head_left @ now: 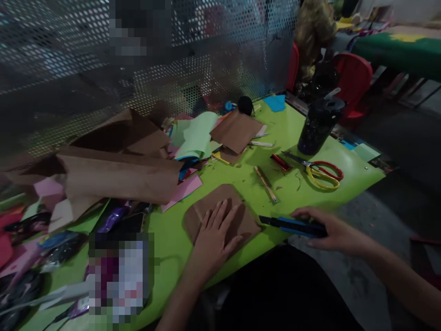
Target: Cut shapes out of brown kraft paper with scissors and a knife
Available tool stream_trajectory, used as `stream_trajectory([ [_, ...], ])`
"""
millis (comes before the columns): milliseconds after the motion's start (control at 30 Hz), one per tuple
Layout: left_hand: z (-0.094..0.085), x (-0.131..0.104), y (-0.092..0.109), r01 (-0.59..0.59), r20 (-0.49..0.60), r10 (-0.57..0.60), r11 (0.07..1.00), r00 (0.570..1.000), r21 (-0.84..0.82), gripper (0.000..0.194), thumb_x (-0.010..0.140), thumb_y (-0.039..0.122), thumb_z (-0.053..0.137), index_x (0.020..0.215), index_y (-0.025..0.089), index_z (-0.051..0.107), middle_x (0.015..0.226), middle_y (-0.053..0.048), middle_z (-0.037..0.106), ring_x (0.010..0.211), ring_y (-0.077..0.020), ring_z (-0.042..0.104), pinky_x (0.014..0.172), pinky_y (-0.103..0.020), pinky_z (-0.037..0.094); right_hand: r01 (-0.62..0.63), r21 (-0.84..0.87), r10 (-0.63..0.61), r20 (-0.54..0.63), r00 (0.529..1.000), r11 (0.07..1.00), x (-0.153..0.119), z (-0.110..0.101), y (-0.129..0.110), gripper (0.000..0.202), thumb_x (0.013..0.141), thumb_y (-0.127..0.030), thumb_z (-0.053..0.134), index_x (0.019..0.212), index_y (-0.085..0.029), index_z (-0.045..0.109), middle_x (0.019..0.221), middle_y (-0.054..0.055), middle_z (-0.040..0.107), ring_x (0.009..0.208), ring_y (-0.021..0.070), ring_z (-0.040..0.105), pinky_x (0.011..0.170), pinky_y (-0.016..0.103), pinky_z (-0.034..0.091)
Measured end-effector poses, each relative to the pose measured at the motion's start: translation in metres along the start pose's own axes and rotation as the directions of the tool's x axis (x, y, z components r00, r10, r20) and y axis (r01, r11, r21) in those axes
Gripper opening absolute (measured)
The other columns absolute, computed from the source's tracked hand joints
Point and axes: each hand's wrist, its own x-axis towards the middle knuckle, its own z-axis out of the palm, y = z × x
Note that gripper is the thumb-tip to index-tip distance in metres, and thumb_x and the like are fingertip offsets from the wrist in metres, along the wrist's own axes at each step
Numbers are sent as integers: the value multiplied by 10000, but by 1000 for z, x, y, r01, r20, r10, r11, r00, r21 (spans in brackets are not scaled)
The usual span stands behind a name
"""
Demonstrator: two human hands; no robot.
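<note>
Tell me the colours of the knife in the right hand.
The knife is blue and black, clearest in the head view.

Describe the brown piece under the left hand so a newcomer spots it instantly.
On the lime-green table, go toward the near edge, by the tip of the blue-and-black cutter. The brown piece lies flat there, the left hand spread on it. Unlike the brown sheets farther back, it lies apart from the paper pile, with rounded far corners.

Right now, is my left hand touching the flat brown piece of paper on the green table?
Touching. The head view shows the left hand spread over the brown paper, with no gap visible.
</note>
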Motion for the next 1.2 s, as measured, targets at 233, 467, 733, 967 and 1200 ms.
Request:
stream_trajectory([
  [233,-1,-1,-2,6,40,-7,1000,999,5,711,979,537,458,1592,305,181,1664,-79,194,1509,-299,232,1212,-558,206,-36,-4,36,13,999,999,-13,-3,-3,473,952,-496,556,1361,-261,589,1268,91,664,1143,317,609,1009,475,476],
  [467,-2,-4,-5,-25,12,25,1000,1000,-10,683,1007,527,371,1601,298,125,1673,-82,153,1523,-295,187,1211,-551,194,-198,154,176,145,974,968,-11,3,-8,547,951,-526,550,1438,-283,498,1154,85,668,795,201,667,580,271,572],
  [733,-3,-4,-4,-30,17,30,1000,999,-4,676,1013,520,357,1602,292,118,1668,-96,170,1516,-301,207,1207,-542,201,-202,195,155,232,960,960,-5,8,-2,493,955,-487,577,1401,-281,529,1111,66,655,675,133,650,560,239,570],
  [967,-4,-4,-4,-8,43,7,1000,999,14,697,1007,520,380,1604,304,95,1664,-110,182,1512,-317,214,1198,-562,210,-201,200,147,256,955,959,-6,5,-4,467,952,-476,583,1395,-331,552,1126,57,669,642,128,644,550,239,567],
  [1200,-5,-3,2,10,82,-14,999,997,44,647,986,497,462,1575,357,232,1682,-69,108,1516,-352,183,1195,-593,198,-182,203,119,290,949,962,-5,3,2,469,952,-489,577,1380,-299,564,1128,60,663,668,133,651,567,234,566],
])
